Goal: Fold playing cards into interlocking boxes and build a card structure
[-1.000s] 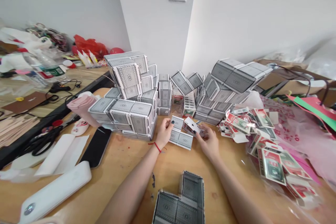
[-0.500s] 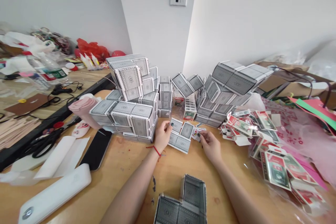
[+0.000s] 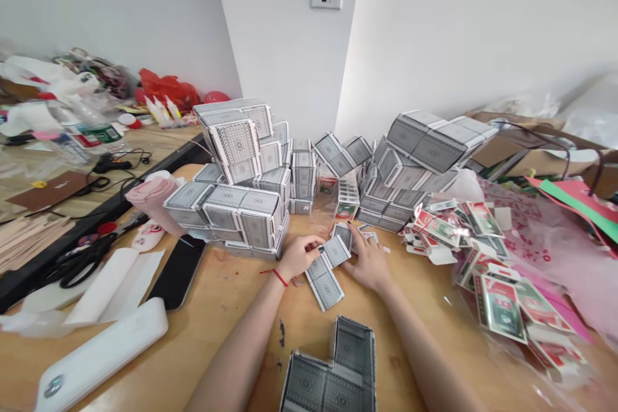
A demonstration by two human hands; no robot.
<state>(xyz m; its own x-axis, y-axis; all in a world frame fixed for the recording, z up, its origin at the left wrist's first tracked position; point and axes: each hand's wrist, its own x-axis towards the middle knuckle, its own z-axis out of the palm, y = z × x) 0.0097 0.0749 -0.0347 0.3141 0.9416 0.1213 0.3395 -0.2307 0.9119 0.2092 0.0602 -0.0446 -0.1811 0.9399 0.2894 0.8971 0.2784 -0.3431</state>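
My left hand [image 3: 298, 259] pinches an L-shaped piece of joined playing cards [image 3: 324, 282] at its upper left edge. The piece is tilted over the table, with its grey patterned backs showing. My right hand [image 3: 369, 264] is spread palm down just right of it. Its fingers reach over loose playing cards [image 3: 371, 236], some of them face up. A single back-up card [image 3: 342, 232] lies by its fingertips. Close to me is an L-shaped block made of cards [image 3: 309, 383], touched by neither hand.
Stacked card blocks rise on the left [image 3: 241, 206] and right [image 3: 420, 148]. Between them stands a clear case of card packs [image 3: 346, 198]. Opened card boxes [image 3: 499, 302] are heaped at right. A phone [image 3: 177, 270], black scissors [image 3: 82, 264] and a white device [image 3: 103, 354] lie left.
My left hand has turned the joined card piece and brought it slightly toward me. My right hand has moved left and its fingers have spread over the loose cards.
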